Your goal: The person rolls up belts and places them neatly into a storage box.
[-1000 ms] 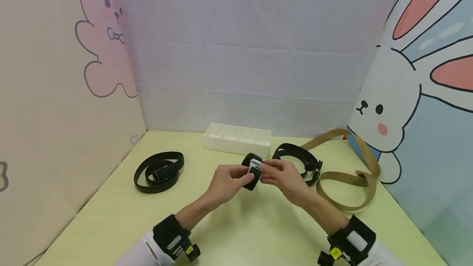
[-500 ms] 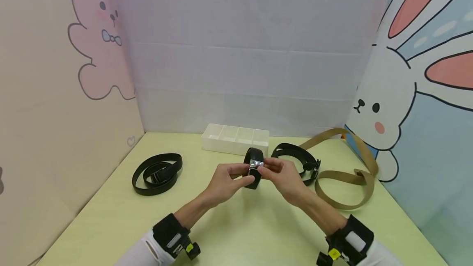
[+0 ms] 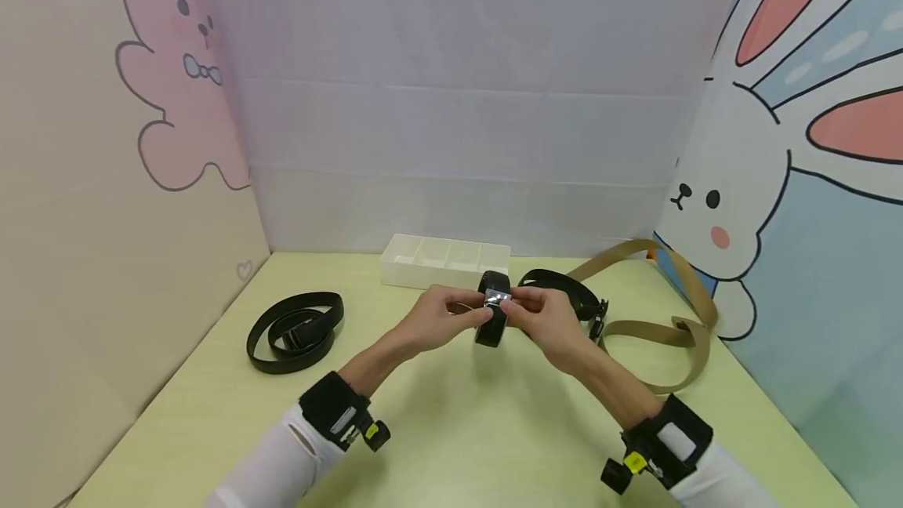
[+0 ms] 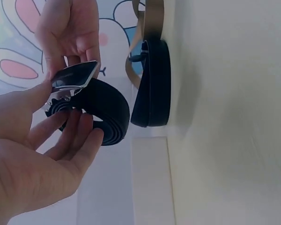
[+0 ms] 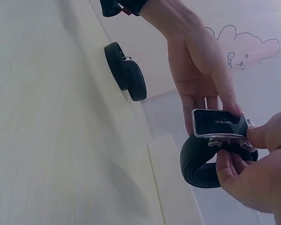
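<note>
Belts: four; three black, one tan webbing.
Rolled belt (image 3: 491, 320): tight black coil with a shiny rectangular metal buckle (image 3: 497, 299), held above table centre.
Left hand (image 3: 437, 317): fingers curled round the coil.
Right hand (image 3: 543, 324): pinches the buckle.
Loose black belts: one at 9 o'clock (image 3: 294, 330), one at 2 o'clock (image 3: 564, 292).
Tan belt (image 3: 659, 332): flat loops at 3 o'clock.
Tray (image 3: 444, 261): one, white plastic, four compartments, at 12 o'clock.

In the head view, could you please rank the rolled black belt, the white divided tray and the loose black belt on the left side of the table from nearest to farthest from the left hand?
From the left hand:
1. Rolled black belt: pinched in its fingers, just to its right.
2. White divided tray: behind the hands, toward the back wall.
3. Loose black belt: coiled on the table's left side.
</note>
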The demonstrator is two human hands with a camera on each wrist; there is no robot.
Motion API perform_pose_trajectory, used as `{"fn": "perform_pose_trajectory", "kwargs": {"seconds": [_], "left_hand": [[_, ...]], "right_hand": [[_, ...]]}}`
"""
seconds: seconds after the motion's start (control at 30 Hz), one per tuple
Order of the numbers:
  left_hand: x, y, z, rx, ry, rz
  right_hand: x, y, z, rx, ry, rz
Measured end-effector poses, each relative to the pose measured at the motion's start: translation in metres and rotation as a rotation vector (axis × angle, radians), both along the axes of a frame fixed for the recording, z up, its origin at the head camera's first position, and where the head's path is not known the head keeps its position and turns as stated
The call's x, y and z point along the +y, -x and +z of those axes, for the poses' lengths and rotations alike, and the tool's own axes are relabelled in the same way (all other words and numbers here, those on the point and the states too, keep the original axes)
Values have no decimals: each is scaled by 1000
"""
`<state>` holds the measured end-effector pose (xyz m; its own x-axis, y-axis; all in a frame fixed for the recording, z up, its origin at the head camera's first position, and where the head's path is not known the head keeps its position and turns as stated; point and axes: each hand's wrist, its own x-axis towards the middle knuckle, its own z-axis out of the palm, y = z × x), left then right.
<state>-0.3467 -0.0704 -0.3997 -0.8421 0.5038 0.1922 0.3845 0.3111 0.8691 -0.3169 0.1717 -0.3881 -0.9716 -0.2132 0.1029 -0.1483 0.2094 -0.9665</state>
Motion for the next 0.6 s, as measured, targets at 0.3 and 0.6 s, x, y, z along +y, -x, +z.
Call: {"fn": "perform_pose_trajectory", "kwargs": {"seconds": [0.3,0.6], "left_hand": [[8,17,-14,134,63,-1],[15,36,-10,143,43,33]], "right_hand": [[-1,7,-9,-34,-42,-34],[0,21,-3,61,-163,-58]]}}
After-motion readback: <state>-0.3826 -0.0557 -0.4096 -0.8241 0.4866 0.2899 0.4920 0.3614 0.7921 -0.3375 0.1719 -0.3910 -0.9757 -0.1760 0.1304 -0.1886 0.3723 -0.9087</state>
